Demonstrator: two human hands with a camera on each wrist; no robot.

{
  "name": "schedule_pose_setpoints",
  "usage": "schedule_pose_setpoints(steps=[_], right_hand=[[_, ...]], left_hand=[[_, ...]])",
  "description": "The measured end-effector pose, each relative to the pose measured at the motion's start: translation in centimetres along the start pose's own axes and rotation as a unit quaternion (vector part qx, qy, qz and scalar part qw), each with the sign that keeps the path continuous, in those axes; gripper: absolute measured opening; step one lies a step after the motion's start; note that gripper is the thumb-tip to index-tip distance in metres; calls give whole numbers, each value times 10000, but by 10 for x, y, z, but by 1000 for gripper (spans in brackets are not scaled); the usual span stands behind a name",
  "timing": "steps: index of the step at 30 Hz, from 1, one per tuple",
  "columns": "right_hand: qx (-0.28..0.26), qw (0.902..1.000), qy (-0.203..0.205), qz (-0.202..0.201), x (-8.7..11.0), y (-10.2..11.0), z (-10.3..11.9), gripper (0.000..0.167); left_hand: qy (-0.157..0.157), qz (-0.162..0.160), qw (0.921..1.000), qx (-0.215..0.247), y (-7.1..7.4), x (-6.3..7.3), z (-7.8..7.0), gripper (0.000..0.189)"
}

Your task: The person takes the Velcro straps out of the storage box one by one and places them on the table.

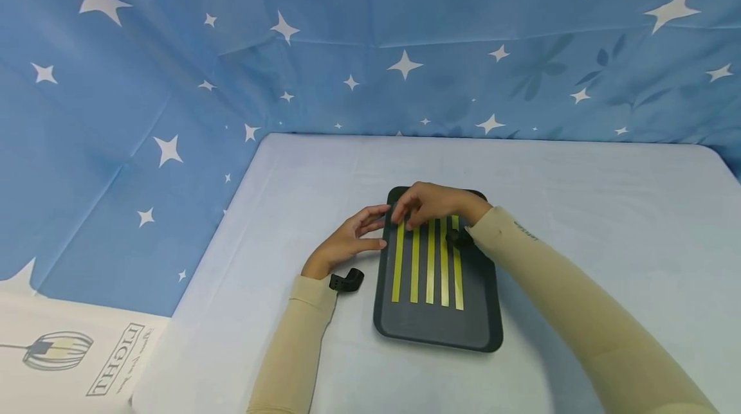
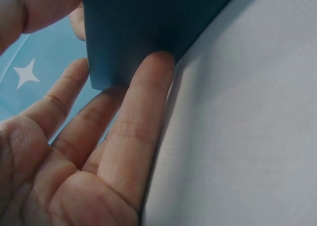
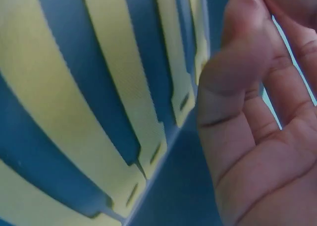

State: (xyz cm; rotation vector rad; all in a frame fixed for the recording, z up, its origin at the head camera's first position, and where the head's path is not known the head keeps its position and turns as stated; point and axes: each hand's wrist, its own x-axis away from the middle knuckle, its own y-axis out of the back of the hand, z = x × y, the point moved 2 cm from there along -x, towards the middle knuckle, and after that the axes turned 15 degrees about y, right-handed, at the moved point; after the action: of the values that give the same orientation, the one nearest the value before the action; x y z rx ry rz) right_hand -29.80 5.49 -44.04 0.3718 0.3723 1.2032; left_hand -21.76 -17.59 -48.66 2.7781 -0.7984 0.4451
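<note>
A dark shallow tray (image 1: 480, 330) lies lengthwise on the table, bearing several long yellow strips (image 1: 430, 272) side by side. In the right wrist view the strips (image 3: 111, 52) have notched ends with a small slot. My left hand (image 1: 347, 238) is at the tray's left side; in the left wrist view its fingers (image 2: 131, 132) reach up to the tray's outer wall (image 2: 133, 28). Over the tray's far end bends my right hand (image 1: 431, 202), its fingertips near the top of the leftmost strip, with a gap between thumb and index finger. It covers the upper ends of some strips.
A white cloth covers the table (image 1: 608, 221). Blue curtain (image 1: 324, 47) with white stars hangs behind and to the left. Printed pale fabric (image 1: 64, 362) lies at the lower left. A black wrist camera (image 1: 347, 281) sits at the left wrist, another (image 1: 459, 238) at the right.
</note>
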Motion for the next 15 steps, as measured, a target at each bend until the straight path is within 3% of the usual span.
schedule_pose_setpoints(steps=[7, 15], right_hand=[[505, 9986, 100, 103, -8, -7, -1, 24], [1091, 9938, -62, 190, -14, -16, 2, 21]], left_hand=[[0, 12, 10000, -13, 0, -1, 1, 76], [3, 81, 10000, -17, 2, -3, 2, 77]])
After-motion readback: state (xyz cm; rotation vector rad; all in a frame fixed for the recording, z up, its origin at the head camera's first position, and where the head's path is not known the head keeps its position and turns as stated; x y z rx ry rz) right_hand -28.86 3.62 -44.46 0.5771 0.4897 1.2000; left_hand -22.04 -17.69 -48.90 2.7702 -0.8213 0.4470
